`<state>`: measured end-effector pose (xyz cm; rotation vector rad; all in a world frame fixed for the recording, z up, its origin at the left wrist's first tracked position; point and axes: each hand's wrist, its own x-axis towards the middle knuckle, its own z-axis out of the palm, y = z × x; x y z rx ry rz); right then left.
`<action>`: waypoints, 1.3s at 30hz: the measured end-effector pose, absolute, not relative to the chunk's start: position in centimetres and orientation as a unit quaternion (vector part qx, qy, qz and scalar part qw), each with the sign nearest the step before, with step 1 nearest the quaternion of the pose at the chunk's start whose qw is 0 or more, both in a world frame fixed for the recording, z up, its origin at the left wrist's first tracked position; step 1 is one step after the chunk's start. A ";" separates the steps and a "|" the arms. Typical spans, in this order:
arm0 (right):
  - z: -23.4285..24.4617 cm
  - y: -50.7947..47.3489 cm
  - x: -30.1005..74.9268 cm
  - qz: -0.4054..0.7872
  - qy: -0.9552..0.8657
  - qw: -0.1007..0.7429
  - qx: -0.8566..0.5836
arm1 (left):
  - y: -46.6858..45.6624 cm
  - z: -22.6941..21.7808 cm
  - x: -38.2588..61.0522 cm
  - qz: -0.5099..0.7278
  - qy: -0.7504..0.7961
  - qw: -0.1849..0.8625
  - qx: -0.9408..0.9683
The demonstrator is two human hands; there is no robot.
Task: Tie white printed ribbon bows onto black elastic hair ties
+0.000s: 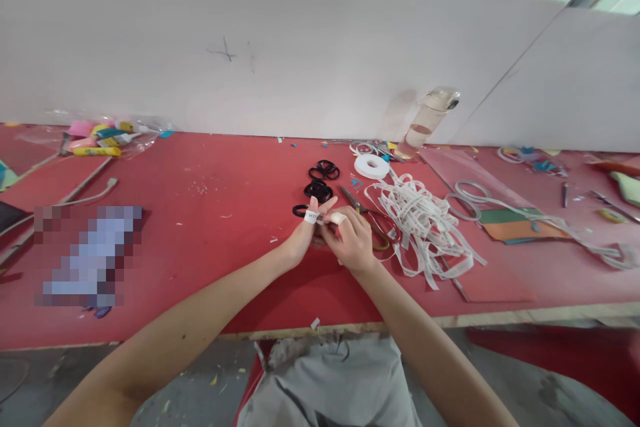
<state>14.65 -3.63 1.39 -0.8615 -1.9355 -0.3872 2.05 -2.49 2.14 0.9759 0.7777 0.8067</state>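
Ribbon heap [425, 227] sits R of my fingers. R hand [353, 237], tips bunched, is right by L hand [301, 236]; can't tell if either's clamped. Blk bands [316, 189] just past fingertips. Wht label [311, 217] lies across L thumb, long axis side-to-side, pointing twd R fingertips.

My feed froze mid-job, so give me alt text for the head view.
A person's left hand and right hand meet over a red table, with a white printed strip across the left thumb. Black bands lie just beyond the hands; scissors, a white roll and a heap of white printed ribbon lie to the right.
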 end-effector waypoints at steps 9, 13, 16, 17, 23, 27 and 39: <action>1.3 -3.5 15.2 -0.034 -0.796 0.492 -0.350 | -2.1 2.0 1.8 0.376 0.327 0.754 0.429; 1.3 -3.4 15.5 0.030 -0.799 0.485 -0.353 | -1.5 1.8 1.2 0.376 0.326 0.753 0.431; 1.3 -3.4 15.6 0.046 -0.794 0.488 -0.359 | -1.4 1.7 1.0 0.359 0.332 0.750 0.445; 1.3 -3.4 15.5 0.047 -0.793 0.489 -0.361 | -1.4 1.6 1.0 0.356 0.332 0.748 0.450; 1.6 -3.7 15.4 0.068 -0.779 0.508 -0.362 | -1.3 1.7 0.8 0.349 0.297 0.743 0.488; 1.7 -3.7 15.5 0.064 -0.775 0.514 -0.361 | -1.1 2.0 0.3 0.345 0.284 0.735 0.511; 2.2 -3.7 15.9 0.033 -0.862 0.436 -0.258 | 0.4 3.5 -2.7 0.146 0.245 0.665 0.690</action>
